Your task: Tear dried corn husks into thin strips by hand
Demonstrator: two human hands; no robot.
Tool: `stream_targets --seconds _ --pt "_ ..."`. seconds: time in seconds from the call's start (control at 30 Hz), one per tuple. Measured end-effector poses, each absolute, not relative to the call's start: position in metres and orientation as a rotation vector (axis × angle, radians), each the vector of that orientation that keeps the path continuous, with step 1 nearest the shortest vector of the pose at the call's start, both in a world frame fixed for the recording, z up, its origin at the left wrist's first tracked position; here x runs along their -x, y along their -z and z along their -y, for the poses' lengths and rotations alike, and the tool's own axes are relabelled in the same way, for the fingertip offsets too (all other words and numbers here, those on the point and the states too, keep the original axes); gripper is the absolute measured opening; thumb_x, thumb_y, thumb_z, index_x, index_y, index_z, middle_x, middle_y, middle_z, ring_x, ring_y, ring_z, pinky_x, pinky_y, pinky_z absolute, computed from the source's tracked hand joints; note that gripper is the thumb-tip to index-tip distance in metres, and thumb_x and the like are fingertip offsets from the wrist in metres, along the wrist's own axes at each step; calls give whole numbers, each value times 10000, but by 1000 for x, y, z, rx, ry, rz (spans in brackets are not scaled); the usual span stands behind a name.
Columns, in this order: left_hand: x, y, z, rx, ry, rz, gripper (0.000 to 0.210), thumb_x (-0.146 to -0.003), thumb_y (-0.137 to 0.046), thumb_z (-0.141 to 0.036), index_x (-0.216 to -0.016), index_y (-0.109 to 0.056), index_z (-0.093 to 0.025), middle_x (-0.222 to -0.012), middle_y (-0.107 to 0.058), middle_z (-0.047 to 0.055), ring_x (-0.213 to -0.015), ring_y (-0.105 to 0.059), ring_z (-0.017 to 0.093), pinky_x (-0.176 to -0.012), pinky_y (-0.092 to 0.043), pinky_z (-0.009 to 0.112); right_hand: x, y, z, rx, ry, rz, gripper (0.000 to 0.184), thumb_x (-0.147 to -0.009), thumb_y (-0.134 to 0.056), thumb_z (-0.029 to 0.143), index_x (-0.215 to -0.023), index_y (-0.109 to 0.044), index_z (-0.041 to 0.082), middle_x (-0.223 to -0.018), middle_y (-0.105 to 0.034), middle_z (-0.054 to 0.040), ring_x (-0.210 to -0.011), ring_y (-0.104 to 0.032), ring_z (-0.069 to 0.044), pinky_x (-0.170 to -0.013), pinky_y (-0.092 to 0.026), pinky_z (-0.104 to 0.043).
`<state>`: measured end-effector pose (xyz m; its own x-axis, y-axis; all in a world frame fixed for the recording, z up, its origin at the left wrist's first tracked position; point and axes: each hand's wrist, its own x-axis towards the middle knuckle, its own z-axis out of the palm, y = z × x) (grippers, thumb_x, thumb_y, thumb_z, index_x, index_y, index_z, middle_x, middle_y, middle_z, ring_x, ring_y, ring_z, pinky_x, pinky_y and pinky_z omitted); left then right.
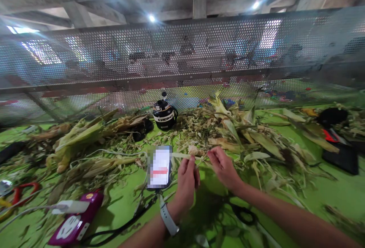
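Note:
My left hand [187, 177], with a light-strapped watch at the wrist, pinches a pale corn husk strip [181, 155] between thumb and fingers. Just above those fingertips sits a small cream-coloured bundle of husk [196, 150], which looks wound or knotted. On its right side, my right hand [224, 167] is closed in a pinch at the strip's thin end; the fingers partly hide what they grip. Both hands are raised over the green table [205, 187]. Close to my left hand lies a phone [160, 167] with a lit screen.
Dry corn husks [242, 130] are heaped right and left. A black "ENERGY" jug [164, 116] stands at the back before a perforated metal screen [182, 58]. Black-handled scissors [243, 214], a purple power bank [76, 219], cables and a dark tablet-like object [340, 158] lie around.

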<state>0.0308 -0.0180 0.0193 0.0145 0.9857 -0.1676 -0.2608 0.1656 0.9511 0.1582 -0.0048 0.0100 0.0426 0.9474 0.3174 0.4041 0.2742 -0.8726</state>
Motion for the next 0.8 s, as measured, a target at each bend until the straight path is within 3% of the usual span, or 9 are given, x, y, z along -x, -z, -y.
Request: stream_targets --seconds 0.13,0.2,0.37,0.57,0.8 --pt "-24 -14 10 -912 -1037 -856 321 -762 -571 -499 -800 -549 -182 -472 -543 -31 -411 -492 107 -416 -336 199 -163 -10 1 1216 -870 1573 252 -891 -406 437 -784 -435 211 -636 -485 29 -555 -439 -126 -530 -362 -247" --pt "-22 -14 7 -925 -991 -841 297 -730 -630 -459 -780 -567 -173 -556 -594 -1 -479 -548 119 -445 -335 202 -164 -10 0 1186 -985 1570 260 -884 -416 452 -794 -440 210 -636 -502 29 -555 -467 -128 -526 -375 -244" --pt "-22 -16 4 -939 -954 -951 315 -690 -665 -447 -634 -513 -176 -468 -504 -45 -373 -370 59 -395 -232 192 -165 -14 1 1206 -929 1607 240 -877 -448 413 -766 -453 201 -645 -488 26 -573 -475 -123 -536 -369 -235" --pt "-22 -15 4 -930 -908 -986 369 -720 -617 -492 -596 -437 -194 -378 -445 -63 -343 -318 58 -378 -149 200 -165 -14 3 1249 -792 1666 237 -887 -428 402 -755 -454 207 -555 -424 52 -483 -415 -112 -476 -321 -231" --pt "-24 -17 5 -999 -934 -965 385 -686 -638 -532 -616 -493 -182 -403 -493 -53 -345 -338 53 -374 -201 193 -165 -13 4 1336 -925 1620 225 -891 -397 424 -778 -419 231 -498 -468 64 -367 -445 -115 -400 -334 -229"
